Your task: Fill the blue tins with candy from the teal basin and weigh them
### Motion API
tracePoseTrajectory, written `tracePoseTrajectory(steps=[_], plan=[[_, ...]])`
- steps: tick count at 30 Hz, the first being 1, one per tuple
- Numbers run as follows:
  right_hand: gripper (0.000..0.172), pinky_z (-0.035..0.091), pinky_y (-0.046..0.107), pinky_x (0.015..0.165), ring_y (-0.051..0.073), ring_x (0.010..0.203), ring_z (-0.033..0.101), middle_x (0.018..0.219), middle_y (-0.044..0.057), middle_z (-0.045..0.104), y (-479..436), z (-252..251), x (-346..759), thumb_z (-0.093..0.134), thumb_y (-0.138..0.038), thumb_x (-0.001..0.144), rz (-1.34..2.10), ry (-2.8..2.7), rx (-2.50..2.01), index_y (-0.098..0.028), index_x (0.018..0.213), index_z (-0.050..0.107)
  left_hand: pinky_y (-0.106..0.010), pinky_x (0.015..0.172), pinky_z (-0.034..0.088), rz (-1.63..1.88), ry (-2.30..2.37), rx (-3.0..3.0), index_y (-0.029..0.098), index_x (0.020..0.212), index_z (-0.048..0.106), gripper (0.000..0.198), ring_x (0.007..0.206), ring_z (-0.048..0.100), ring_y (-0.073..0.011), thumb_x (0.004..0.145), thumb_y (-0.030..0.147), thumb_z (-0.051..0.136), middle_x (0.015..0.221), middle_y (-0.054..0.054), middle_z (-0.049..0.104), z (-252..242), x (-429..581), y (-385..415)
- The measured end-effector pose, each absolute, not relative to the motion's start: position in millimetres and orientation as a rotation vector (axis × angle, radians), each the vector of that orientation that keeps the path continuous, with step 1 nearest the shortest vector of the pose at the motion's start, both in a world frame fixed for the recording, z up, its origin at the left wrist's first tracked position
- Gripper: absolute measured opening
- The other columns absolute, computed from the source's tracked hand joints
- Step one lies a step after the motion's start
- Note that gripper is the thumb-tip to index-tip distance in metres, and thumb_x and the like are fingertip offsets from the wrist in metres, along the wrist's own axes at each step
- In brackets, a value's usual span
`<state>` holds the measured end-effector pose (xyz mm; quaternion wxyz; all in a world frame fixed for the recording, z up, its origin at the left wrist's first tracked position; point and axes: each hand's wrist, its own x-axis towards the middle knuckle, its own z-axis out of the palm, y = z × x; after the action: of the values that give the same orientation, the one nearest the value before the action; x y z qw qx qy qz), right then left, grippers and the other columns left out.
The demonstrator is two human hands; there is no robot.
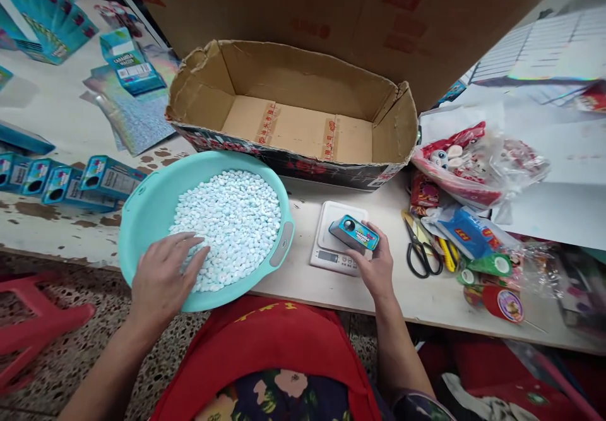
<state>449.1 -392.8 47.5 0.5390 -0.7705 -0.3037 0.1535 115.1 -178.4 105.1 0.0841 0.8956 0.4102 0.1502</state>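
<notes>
A teal basin (151,200) holds a heap of small white pellets (231,219). My left hand (163,276) lies in the basin with fingers spread on the pellets, holding nothing. My right hand (374,263) grips a small blue box (354,232) with a round hole in its end, resting it on a white digital scale (331,244).
An open cardboard carton (293,108) stands behind the basin and scale. Several blue boxes (71,181) lie at the left. Scissors (419,244), tape rolls (502,301) and plastic bags of small items (473,156) crowd the right. A red stool (33,326) stands lower left.
</notes>
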Motion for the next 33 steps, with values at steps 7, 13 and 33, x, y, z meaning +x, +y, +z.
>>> tracePoseTrajectory(steps=[7,13,33], plan=[[0.054,0.050,0.048,0.095,0.027,0.117,0.059,0.130,0.016,0.056,-419,54,460,0.057,-0.055,0.087,0.201,-0.581,-1.712,-0.018,0.127,0.052,-0.039,0.096,0.047,0.582,1.173,2.624,0.022,0.100,0.065,0.014,0.104,0.065,-0.0274,0.087,0.026,0.060,0.104,-0.008,0.072,105,115,-181],[0.043,0.053,0.044,0.088,0.023,0.104,0.065,0.118,0.013,0.063,-424,49,464,0.052,-0.052,0.091,0.152,-0.370,-1.772,-0.017,0.115,0.059,-0.036,0.094,0.049,0.571,1.252,2.541,0.025,0.096,0.065,0.011,0.100,0.067,-0.0245,0.088,0.030,0.057,0.100,-0.003,0.073,107,116,-182],[0.037,0.053,0.042,0.088,0.020,0.095,0.066,0.102,0.008,0.070,-419,40,460,0.064,-0.048,0.084,0.198,-0.310,-1.796,-0.017,0.105,0.066,-0.029,0.086,0.050,0.634,1.343,2.286,0.026,0.088,0.068,0.008,0.090,0.067,-0.0211,0.085,0.032,0.063,0.092,0.003,0.073,109,114,-181]])
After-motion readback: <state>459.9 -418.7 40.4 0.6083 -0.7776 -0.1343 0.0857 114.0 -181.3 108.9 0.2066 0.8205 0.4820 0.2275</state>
